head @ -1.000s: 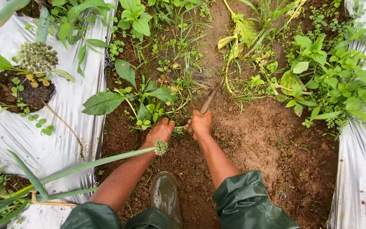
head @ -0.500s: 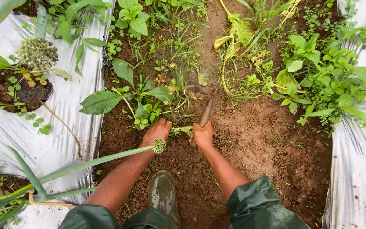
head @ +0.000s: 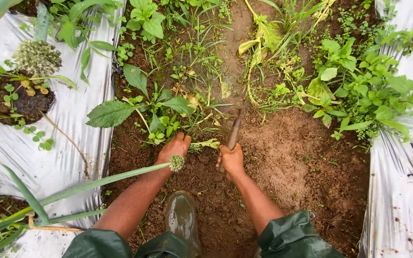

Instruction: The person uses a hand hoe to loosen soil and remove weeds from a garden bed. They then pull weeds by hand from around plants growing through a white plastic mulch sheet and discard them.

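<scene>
Silver plastic mulch sheets (head: 72, 114) down both sides, 9 and 3 o'clock; bare brown soil furrow (head: 302, 157) between them, running 6 to 12. Dense green weeds (head: 359, 86) at 2 o'clock, spilling over right sheet edge. Broad-leaved weed clump (head: 156, 112) at 11 o'clock from the hands, rooted in furrow. Long onion stalk with small flower head (head: 177, 163) slanting from 8 o'clock across left forearm. Green rubber boot (head: 183, 220) at 6 o'clock, planted on soil between both arms. Left hand (head: 174, 148) closed at base of broad-leaved clump, fingers curled into stems and soil. Right hand (head: 231, 160) fisted around handle of hand hoe (head: 233, 131); tool points to 12, blade end buried among weeds, shape not discernible. Hands near, not touching.
</scene>
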